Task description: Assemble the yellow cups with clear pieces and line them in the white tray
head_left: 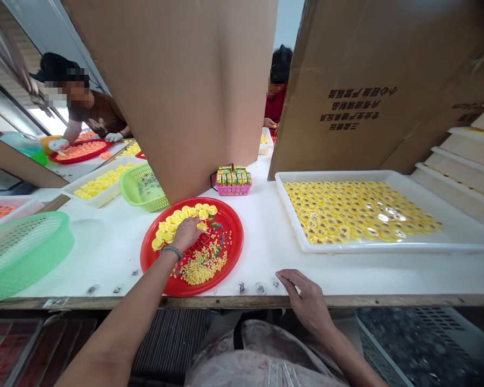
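Observation:
My left hand [186,235] reaches over a round red tray [237,242], its fingers closed around a small yellow cup-shaped piece [201,227]. More yellow cup-shaped pieces [178,217] line the tray's far and left side. Tiny pale yellow pellets [201,267] lie heaped toward its near side. By the table's front edge, my right hand [308,301] is pinched, thumb against fingers; whatever it may hold is too small to make out. Close to those fingertips are small clear discs [260,288] with dark markings, in a row along the edge.
A white tray [302,243] of yellow pieces stands right, beside stacked trays [460,161]. Beyond are a pink basket [234,190] of small boxes and cardboard panels [185,97]. Green baskets [145,196] and a co-worker [100,115] are left; another person [275,102] sits behind.

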Tool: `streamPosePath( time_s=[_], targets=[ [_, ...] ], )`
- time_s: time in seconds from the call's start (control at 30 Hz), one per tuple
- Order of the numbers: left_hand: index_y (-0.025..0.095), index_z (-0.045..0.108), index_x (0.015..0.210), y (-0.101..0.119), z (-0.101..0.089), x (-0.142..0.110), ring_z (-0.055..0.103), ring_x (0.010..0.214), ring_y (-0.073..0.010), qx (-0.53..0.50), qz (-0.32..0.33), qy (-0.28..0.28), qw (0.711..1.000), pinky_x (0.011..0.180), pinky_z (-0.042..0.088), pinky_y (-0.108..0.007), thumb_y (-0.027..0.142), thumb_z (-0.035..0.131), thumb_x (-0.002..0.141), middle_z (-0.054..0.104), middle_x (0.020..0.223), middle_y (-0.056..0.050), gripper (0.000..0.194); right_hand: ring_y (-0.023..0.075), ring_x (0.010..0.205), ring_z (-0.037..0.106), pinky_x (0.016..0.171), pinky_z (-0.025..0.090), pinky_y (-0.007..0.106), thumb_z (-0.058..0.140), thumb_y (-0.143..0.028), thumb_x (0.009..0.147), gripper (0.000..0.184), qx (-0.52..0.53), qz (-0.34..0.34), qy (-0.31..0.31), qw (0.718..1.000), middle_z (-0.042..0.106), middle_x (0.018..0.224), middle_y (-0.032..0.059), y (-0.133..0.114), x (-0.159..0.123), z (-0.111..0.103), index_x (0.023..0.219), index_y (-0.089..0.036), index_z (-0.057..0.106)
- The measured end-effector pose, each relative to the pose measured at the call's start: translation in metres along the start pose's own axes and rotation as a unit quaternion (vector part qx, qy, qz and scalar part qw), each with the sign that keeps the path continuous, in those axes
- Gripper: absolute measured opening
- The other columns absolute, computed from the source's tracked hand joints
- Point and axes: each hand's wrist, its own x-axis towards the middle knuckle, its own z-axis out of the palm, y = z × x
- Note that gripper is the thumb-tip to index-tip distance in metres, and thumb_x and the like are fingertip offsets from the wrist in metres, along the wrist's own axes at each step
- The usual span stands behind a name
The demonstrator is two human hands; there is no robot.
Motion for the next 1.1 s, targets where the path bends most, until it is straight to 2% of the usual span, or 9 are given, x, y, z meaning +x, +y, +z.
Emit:
streamPosePath(
  time_s=[0.27,0.4,0.5,0.63,0.73,0.87,0.97,1.03,1.1],
  targets=[
    [0.017,0.059,0.093,0.015,-0.007,-0.014,0.052,0.104,-0.0280,-0.015,-0.003,0.054,0.998,0.093,0.040,-0.038,0.028,0.056,0.075,0.059,0.104,-0.011,0.022,0.0193,0.082,0.064,0.073,0.051,0.030,0.043,-0.028,0.091,0.025,0.026,-0.015,-0.009,0.999,0.068,0.087,0.0078,-0.010,0.018,-0.003,0.086,-0.019,0.066],
    [0.019,0.053,0.101,0.033,-0.011,-0.036,0.060,0.084,-0.0231,-0.046,-0.003,0.053,0.998,0.078,0.046,-0.034,0.031,0.051,0.080,0.064,0.092,-0.006,0.025,0.0176,0.082,0.064,0.074,0.050,0.028,0.045,-0.025,0.091,0.021,0.057,-0.032,-0.023,0.998,0.068,0.088,0.0072,-0.024,0.038,0.013,0.091,-0.019,0.066],
    [0.019,0.054,0.100,0.050,-0.011,-0.055,0.061,0.084,-0.0212,-0.082,0.012,0.071,0.994,0.076,0.047,-0.031,0.030,0.053,0.078,0.064,0.093,-0.005,0.024,0.0166,0.088,0.062,0.078,0.049,0.027,0.044,-0.021,0.092,0.024,0.060,-0.092,-0.064,0.992,0.066,0.097,0.0078,-0.038,0.059,0.033,0.105,-0.019,0.063],
    [0.017,0.059,0.095,0.070,-0.012,-0.073,0.059,0.090,-0.0217,-0.163,0.030,0.106,0.980,0.082,0.046,-0.032,0.026,0.055,0.075,0.063,0.095,-0.007,0.022,0.0169,0.094,0.057,0.079,0.048,0.027,0.039,-0.007,0.087,0.042,-0.020,-0.197,-0.139,0.970,0.060,0.105,0.0086,-0.051,0.083,0.058,0.124,-0.022,0.053],
    [0.019,0.062,0.090,0.075,-0.014,-0.078,0.060,0.085,-0.0207,-0.216,0.009,0.088,0.972,0.080,0.047,-0.032,0.023,0.055,0.074,0.066,0.089,-0.005,0.018,0.0184,0.094,0.053,0.080,0.048,0.029,0.039,0.001,0.080,0.057,-0.095,-0.256,-0.178,0.945,0.057,0.107,0.0090,-0.052,0.089,0.071,0.132,-0.022,0.045],
    [0.019,0.064,0.091,0.069,-0.010,-0.077,0.062,0.078,-0.0203,-0.260,-0.056,0.053,0.962,0.073,0.047,-0.031,0.024,0.058,0.071,0.068,0.086,-0.003,0.021,0.0194,0.094,0.053,0.081,0.048,0.031,0.039,-0.001,0.082,0.050,-0.116,-0.261,-0.181,0.941,0.057,0.107,0.0101,-0.046,0.087,0.078,0.127,-0.019,0.050],
    [0.018,0.063,0.094,0.063,-0.003,-0.077,0.062,0.072,-0.0191,-0.371,-0.110,0.005,0.922,0.066,0.047,-0.029,0.031,0.065,0.070,0.068,0.081,-0.002,0.027,0.0192,0.097,0.054,0.082,0.048,0.030,0.038,-0.002,0.084,0.042,-0.097,-0.245,-0.173,0.949,0.058,0.108,0.0108,-0.043,0.085,0.074,0.119,-0.018,0.056],
    [0.018,0.063,0.094,0.062,0.001,-0.077,0.061,0.072,-0.0169,-0.495,-0.134,-0.030,0.858,0.066,0.048,-0.027,0.034,0.069,0.068,0.068,0.081,-0.001,0.031,0.0186,0.097,0.055,0.081,0.048,0.030,0.038,-0.004,0.086,0.039,-0.074,-0.227,-0.161,0.958,0.059,0.107,0.0111,-0.041,0.085,0.066,0.118,-0.018,0.056],
    [0.018,0.063,0.093,0.064,0.002,-0.079,0.061,0.073,-0.0143,-0.604,-0.167,-0.064,0.777,0.067,0.049,-0.024,0.033,0.074,0.065,0.067,0.083,-0.001,0.033,0.0174,0.093,0.057,0.078,0.049,0.028,0.039,-0.008,0.089,0.034,-0.051,-0.191,-0.151,0.968,0.060,0.105,0.0107,-0.037,0.084,0.053,0.116,-0.018,0.057]
  ],
)
